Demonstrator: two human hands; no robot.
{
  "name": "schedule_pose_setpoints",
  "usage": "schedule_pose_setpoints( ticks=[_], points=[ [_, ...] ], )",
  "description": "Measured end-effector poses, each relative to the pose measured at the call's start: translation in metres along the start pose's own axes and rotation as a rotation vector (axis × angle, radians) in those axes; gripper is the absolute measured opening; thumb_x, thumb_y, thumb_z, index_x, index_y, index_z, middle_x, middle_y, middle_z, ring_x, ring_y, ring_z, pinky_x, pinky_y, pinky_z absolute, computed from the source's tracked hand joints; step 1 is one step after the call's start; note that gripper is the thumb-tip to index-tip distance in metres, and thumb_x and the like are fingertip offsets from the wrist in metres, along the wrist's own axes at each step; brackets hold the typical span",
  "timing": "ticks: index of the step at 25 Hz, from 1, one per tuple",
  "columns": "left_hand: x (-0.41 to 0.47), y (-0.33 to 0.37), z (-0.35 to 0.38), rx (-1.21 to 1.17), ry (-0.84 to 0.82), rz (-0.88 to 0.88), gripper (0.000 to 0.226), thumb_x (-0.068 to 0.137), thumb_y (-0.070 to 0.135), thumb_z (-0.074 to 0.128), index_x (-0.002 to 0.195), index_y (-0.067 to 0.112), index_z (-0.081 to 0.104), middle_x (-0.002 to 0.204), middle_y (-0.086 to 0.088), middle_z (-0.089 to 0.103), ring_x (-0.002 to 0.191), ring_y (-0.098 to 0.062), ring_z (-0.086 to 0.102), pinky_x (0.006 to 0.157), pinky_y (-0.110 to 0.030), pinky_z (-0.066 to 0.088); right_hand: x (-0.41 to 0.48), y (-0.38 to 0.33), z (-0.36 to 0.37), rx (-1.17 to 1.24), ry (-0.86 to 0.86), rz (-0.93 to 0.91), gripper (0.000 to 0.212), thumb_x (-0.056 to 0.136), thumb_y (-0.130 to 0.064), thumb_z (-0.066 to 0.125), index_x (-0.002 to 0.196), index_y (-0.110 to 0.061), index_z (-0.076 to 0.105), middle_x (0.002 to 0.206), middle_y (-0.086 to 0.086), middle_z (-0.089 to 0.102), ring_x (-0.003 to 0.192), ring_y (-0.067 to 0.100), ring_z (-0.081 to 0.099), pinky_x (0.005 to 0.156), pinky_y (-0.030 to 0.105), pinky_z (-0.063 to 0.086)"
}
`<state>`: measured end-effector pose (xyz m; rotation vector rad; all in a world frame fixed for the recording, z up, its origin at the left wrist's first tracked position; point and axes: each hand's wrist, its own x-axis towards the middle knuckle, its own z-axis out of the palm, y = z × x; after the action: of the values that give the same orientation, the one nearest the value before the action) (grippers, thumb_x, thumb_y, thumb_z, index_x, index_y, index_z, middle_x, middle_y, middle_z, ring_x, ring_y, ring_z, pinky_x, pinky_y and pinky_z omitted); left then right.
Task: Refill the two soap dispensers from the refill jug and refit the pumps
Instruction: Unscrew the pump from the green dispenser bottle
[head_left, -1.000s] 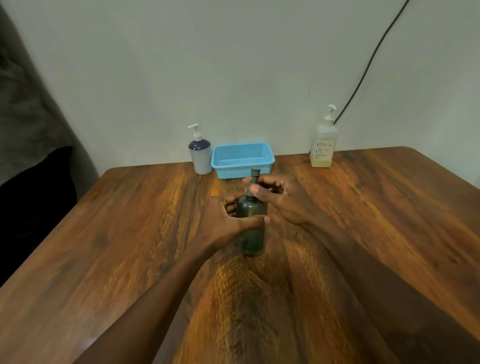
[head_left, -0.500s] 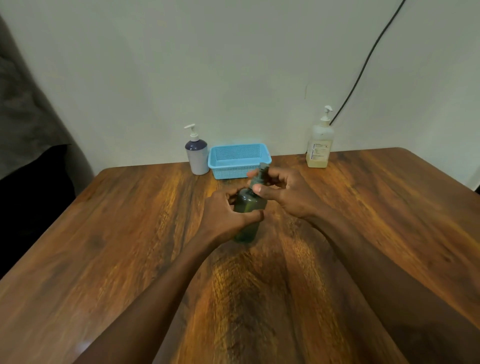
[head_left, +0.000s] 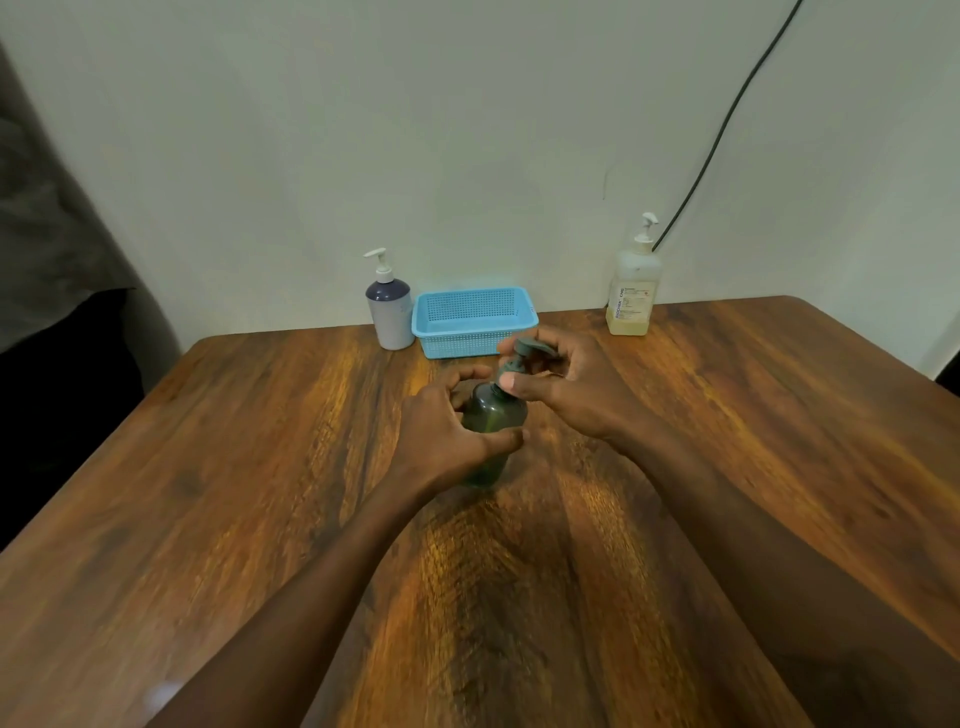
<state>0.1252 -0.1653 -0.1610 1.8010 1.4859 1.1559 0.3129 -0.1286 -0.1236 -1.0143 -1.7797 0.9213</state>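
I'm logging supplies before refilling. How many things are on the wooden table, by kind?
Pump bottles: 3 (dark green translucent plastic bottle held by the left hand and right hand; white plastic bottle with dark blue shoulder; clear plastic bottle of yellowish liquid)
Baskets: 1 (light blue perforated plastic basket)
Total: 4
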Motion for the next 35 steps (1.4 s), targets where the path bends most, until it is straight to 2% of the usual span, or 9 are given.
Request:
schedule_pose_setpoints(
  ticks=[6,9,13,15,21,26,28,32,35],
  points=[
    [0.000,-0.005,-0.008,-0.003,-0.172,-0.038,0.064,0.066,0.039,0.077,0.126,0.032,0.056,0.119,0.014,0.062,0.108,-0.004,0.059,0.084,-0.019,0.047,-0.009,-0.011,-0.006,0.071,-0.047,-0.124,0.042,0.083,0.006,0.077,0.120,-0.011,0.070,0.116,0.009,0.073,0.109,0.014,0.072,0.092,0.028,0.060],
    [-0.003,-0.009,-0.012,-0.001,-0.195,-0.036,0.061,0.067,0.043,0.070,0.126,0.035,0.058,0.119,0.017,0.061,0.110,-0.003,0.058,0.088,-0.022,0.046,-0.009,-0.016,-0.009,0.074,-0.023,-0.171,0.037,0.082,0.000,0.081,0.116,-0.009,0.072,0.112,0.007,0.076,0.105,0.016,0.074,0.092,0.031,0.060],
    [-0.006,-0.013,-0.020,0.053,-0.142,-0.033,0.068,0.063,0.046,0.075,0.129,0.033,0.060,0.122,0.017,0.063,0.108,0.002,0.058,0.087,-0.020,0.048,-0.010,-0.017,-0.013,-0.029,0.032,-0.224,0.035,0.077,-0.017,0.090,0.108,-0.010,0.075,0.103,0.003,0.075,0.091,0.011,0.075,0.074,0.020,0.060],
    [-0.006,-0.013,-0.025,0.077,-0.122,-0.054,0.070,0.062,0.042,0.077,0.129,0.034,0.059,0.123,0.017,0.062,0.108,0.005,0.055,0.082,-0.016,0.044,-0.011,-0.017,-0.019,0.028,0.060,-0.225,0.033,0.077,-0.019,0.090,0.106,-0.010,0.075,0.102,0.006,0.075,0.089,0.017,0.076,0.070,0.026,0.063],
    [-0.004,-0.021,-0.031,0.116,-0.030,-0.100,0.074,0.069,0.037,0.089,0.136,0.029,0.057,0.131,0.006,0.062,0.114,-0.011,0.057,0.079,-0.012,0.041,-0.011,-0.009,-0.031,0.148,0.178,-0.227,0.022,0.085,-0.012,0.084,0.104,-0.006,0.077,0.106,0.013,0.075,0.092,0.026,0.077,0.073,0.040,0.066],
    [-0.006,-0.024,-0.025,0.106,0.062,-0.125,0.079,0.076,0.032,0.089,0.144,0.022,0.052,0.140,-0.001,0.060,0.118,-0.012,0.055,0.088,-0.020,0.045,-0.014,0.008,-0.028,0.070,0.235,-0.220,0.020,0.085,-0.004,0.080,0.104,-0.005,0.075,0.110,0.009,0.075,0.103,0.018,0.073,0.083,0.034,0.062],
    [-0.007,-0.023,-0.026,0.099,0.081,-0.125,0.078,0.077,0.030,0.088,0.145,0.020,0.052,0.141,-0.002,0.060,0.116,-0.010,0.053,0.084,-0.016,0.042,-0.016,0.016,-0.024,0.093,0.256,-0.192,0.019,0.083,-0.001,0.080,0.101,-0.004,0.074,0.107,0.011,0.075,0.099,0.019,0.074,0.082,0.042,0.064],
    [-0.010,-0.021,-0.029,0.090,0.158,-0.113,0.075,0.078,0.028,0.088,0.144,0.021,0.054,0.139,-0.002,0.061,0.113,-0.008,0.052,0.077,-0.008,0.036,-0.018,0.030,-0.018,0.157,0.338,-0.117,0.018,0.077,-0.018,0.084,0.092,-0.013,0.075,0.097,0.007,0.076,0.091,0.033,0.075,0.075,0.062,0.062],
    [-0.011,-0.021,-0.027,0.078,0.216,-0.097,0.075,0.076,0.032,0.089,0.142,0.021,0.056,0.138,-0.002,0.063,0.113,-0.009,0.056,0.079,-0.010,0.039,-0.022,0.035,-0.011,0.097,0.363,-0.048,0.019,0.078,-0.023,0.085,0.095,-0.023,0.076,0.094,0.000,0.076,0.089,0.025,0.074,0.077,0.051,0.064]
  ],
)
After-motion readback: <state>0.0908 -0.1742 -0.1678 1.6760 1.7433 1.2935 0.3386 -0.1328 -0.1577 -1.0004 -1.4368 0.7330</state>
